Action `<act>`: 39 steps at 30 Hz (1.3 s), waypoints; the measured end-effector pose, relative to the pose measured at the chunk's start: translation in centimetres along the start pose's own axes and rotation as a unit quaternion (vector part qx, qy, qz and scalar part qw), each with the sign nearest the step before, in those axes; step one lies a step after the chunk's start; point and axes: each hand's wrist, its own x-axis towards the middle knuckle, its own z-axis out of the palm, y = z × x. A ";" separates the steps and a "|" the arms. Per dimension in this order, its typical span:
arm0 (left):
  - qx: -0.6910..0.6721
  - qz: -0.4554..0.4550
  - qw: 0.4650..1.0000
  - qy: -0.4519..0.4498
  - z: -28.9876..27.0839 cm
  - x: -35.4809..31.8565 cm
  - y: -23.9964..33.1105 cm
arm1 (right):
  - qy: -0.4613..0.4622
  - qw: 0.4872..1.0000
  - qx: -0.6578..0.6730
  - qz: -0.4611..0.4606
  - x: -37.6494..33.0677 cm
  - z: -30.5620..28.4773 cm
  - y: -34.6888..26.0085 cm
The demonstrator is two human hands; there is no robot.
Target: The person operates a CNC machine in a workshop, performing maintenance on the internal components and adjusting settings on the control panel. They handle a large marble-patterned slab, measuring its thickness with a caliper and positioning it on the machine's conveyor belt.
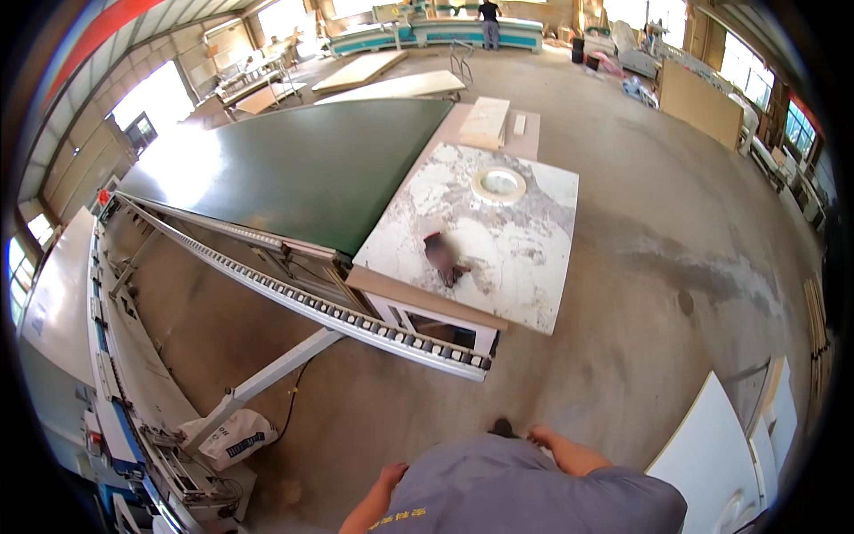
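Observation:
My left hand (392, 473) hangs low beside my grey shirt, partly hidden by it, and its fingers do not show clearly. On the other side my right hand (540, 435) is held near my waist; its fingers are small and partly turned away. No object is visible in either hand, and both are apart from the worktable. Ahead lies a white marble-patterned panel (534, 245). On it rest a cream-coloured roll of banding or tape (498, 185) and a dark, blurred item (449, 274), perhaps a glove.
A green conveyor belt (302, 169) adjoins the panel, with a roller rail (294, 303) along its near side. Below its support bar sits a white sack (236, 438). White boards (707, 454) lean at the lower right. Far off, a person (489, 22) stands by a long teal machine (427, 36).

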 end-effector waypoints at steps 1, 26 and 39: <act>-0.014 0.012 1.000 0.021 -0.1 -0.1 0.0 | 0.014 0.995 0.097 0.017 -0.3 -0.5 -0.2; 0.028 0.112 0.938 0.326 -37.9 32.5 35.1 | 0.533 0.765 -0.150 -0.328 -2.3 -14.8 -35.3; -0.590 0.166 0.790 -0.022 -38.2 20.5 32.7 | -0.333 0.758 0.489 -0.276 -8.0 -5.1 -46.8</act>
